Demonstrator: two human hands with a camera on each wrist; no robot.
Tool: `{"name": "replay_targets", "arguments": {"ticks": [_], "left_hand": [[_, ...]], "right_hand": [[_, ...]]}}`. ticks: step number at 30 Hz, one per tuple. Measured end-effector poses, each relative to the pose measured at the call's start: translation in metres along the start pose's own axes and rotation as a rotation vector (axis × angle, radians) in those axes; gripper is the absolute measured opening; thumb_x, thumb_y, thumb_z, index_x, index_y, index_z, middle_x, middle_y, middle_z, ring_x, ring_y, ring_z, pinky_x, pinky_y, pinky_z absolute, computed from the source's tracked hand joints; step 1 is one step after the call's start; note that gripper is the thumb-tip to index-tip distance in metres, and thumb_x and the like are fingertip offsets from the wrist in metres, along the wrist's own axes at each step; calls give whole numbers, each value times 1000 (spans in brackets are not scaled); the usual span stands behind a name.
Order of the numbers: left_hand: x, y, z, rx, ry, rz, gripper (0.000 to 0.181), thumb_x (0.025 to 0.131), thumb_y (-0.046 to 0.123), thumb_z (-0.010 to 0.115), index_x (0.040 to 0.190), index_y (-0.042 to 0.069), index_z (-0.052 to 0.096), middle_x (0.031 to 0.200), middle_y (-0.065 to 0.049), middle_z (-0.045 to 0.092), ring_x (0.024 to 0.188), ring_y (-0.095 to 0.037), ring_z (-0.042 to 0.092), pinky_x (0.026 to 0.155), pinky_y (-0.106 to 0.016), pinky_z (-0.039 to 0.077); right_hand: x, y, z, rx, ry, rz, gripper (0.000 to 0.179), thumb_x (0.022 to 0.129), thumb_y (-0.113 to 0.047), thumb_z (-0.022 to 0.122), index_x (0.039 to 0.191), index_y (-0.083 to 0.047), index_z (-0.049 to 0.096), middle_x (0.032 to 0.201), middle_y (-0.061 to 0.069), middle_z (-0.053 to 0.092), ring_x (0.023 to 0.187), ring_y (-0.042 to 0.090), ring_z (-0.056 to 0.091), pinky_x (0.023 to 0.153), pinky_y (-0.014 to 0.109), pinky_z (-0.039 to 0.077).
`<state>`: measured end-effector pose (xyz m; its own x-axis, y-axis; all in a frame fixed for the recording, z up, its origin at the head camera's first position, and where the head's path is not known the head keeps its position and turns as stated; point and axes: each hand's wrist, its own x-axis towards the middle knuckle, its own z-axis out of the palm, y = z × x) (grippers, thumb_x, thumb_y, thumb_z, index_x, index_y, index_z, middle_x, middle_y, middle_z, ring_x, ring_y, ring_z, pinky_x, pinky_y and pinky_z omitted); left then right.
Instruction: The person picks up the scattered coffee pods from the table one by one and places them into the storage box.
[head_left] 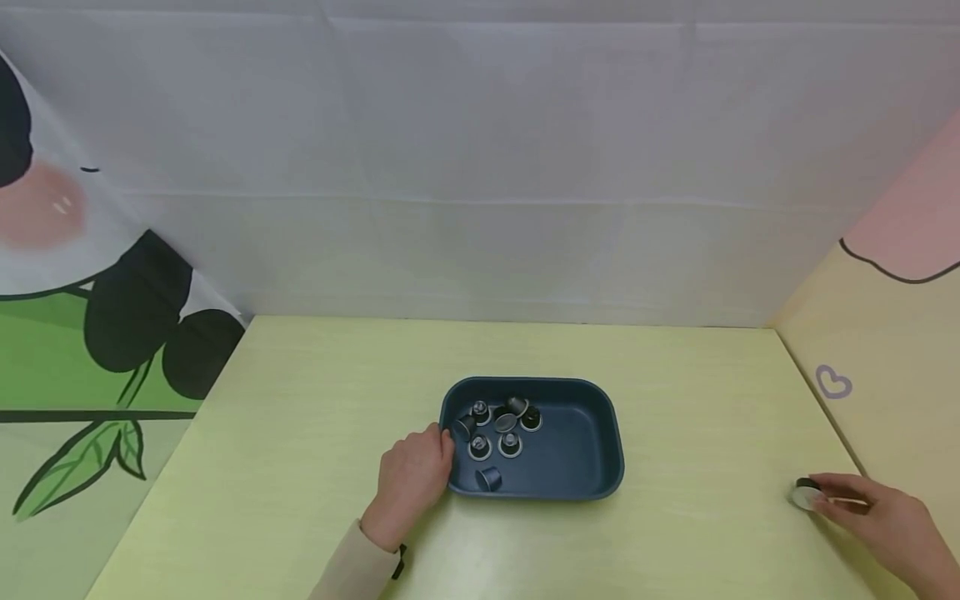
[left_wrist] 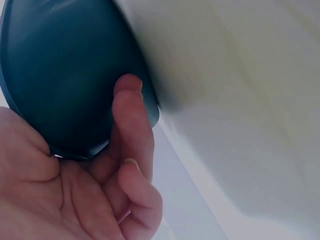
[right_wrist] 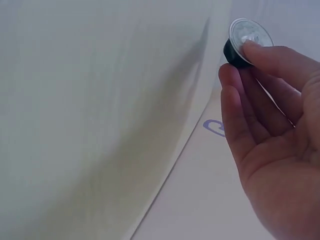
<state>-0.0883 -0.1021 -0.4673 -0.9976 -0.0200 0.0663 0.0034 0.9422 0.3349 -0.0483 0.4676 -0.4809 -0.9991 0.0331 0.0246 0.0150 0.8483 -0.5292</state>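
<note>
A dark blue rectangular tray (head_left: 577, 450) sits on the table, with several dark coffee capsules (head_left: 488, 478) gathered toward its left side. Some capsules stand on their silver lids, others lie tipped over. My left hand (head_left: 414, 477) grips the tray's left end; in the left wrist view its curled fingers (left_wrist: 132, 120) press the outer wall and the thumb side lies at the rim. Far to the right, my right hand (head_left: 881, 521) pinches one coffee capsule (right_wrist: 239, 50) between thumb and fingers. That capsule is dark with a silver foil lid, and the thumb lies on the lid.
The pale yellow table (head_left: 315, 400) meets a white cloth wall (head_left: 525, 208) at the back. A cream side panel (head_left: 892, 375) with a small purple heart borders the right edge, close to my right hand. A printed panel (head_left: 97, 467) stands along the left.
</note>
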Motion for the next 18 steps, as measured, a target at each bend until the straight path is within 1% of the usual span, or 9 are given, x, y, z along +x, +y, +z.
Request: {"name": "replay_targets", "arguments": {"ticks": [2, 5, 12, 18], "left_hand": [[0, -1, 1, -1, 5, 1, 34, 100, 26, 48, 70, 9, 50, 57, -7, 46, 47, -27, 51, 43, -41, 40], [-1, -1, 1, -1, 6, 2, 34, 100, 25, 49, 70, 9, 50, 57, -7, 46, 47, -27, 51, 43, -41, 40], [0, 0, -1, -6, -14, 2, 33, 101, 24, 48, 71, 8, 51, 57, -7, 46, 47, -26, 50, 43, -40, 40], [0, 0, -2, 2, -6, 6, 33, 100, 24, 49, 71, 8, 51, 57, -7, 46, 47, -26, 51, 43, -40, 41]], "right_hand": [[-1, -2, 0, 15, 16, -16, 33, 87, -25, 79, 108, -1, 72, 87, -11, 72, 73, -13, 58, 58, 15, 47], [-2, -6, -2, 46, 28, -36, 32, 87, -23, 78, 109, -1, 71, 87, -20, 69, 74, -12, 60, 59, 14, 46], [2, -24, -6, 98, 33, -41, 32, 88, -23, 77, 112, -2, 71, 91, -24, 68, 76, -12, 62, 60, 13, 46], [8, -43, -1, 185, 40, -100, 29, 86, -15, 78, 112, -2, 71, 95, -26, 67, 80, -12, 63, 63, 11, 47]]}}
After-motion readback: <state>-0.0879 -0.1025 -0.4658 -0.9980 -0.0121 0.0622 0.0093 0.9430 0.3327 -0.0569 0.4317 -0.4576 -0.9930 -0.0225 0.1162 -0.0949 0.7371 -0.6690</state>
